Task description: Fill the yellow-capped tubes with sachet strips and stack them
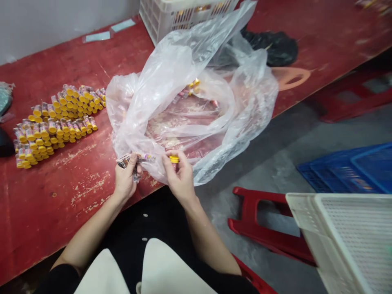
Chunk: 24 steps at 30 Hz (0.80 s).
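Observation:
My left hand [125,178] is closed on small printed plastic wrappers [123,161] at the table's front edge. A thin clear packet with pinkish print [147,158] sticks out from it to the right. Beside it, my right hand [181,176] pinches a small yellow-capped tube [174,159] between thumb and fingers. Just beyond both hands spreads a large clear plastic bag [171,61], its mouth wide. A few yellow-capped tubes [194,84] lie inside it. To the left, many similar tubes [64,128] are stacked in rows, caps facing me.
On the red table [79,183] stand a white plastic crate [159,20] and a black bag [281,47]. An orange handle [294,77] pokes out beside the clear bag. To the right are a red stool [269,228], a white crate [333,228] and blue crates [352,167].

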Each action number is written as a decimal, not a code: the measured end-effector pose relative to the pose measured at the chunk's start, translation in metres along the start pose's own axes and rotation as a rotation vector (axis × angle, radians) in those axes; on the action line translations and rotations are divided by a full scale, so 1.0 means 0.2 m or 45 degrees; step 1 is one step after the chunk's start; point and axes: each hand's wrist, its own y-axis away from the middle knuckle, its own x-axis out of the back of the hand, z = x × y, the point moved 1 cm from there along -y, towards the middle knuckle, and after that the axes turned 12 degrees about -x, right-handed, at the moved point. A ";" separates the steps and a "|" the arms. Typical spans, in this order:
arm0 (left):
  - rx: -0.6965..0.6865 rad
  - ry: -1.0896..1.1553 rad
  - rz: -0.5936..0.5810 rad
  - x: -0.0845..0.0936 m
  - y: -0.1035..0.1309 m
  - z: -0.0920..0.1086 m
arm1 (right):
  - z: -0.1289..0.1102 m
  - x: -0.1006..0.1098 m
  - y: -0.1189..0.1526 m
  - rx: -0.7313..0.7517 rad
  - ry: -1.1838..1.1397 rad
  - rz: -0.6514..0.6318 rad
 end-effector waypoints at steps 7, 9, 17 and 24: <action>0.033 0.028 0.004 0.00 -0.01 0.01 | -0.07 0.09 0.03 -0.046 -0.429 -0.112; 0.037 0.033 -0.033 0.00 0.00 0.01 | -0.07 0.06 0.03 -0.008 -0.439 -0.064; 0.077 0.036 -0.137 0.00 0.02 0.01 | 0.05 -0.02 0.09 0.183 -0.363 0.120; 0.084 0.076 -0.142 -0.01 0.04 0.04 | 0.04 0.00 0.17 0.433 -0.157 0.078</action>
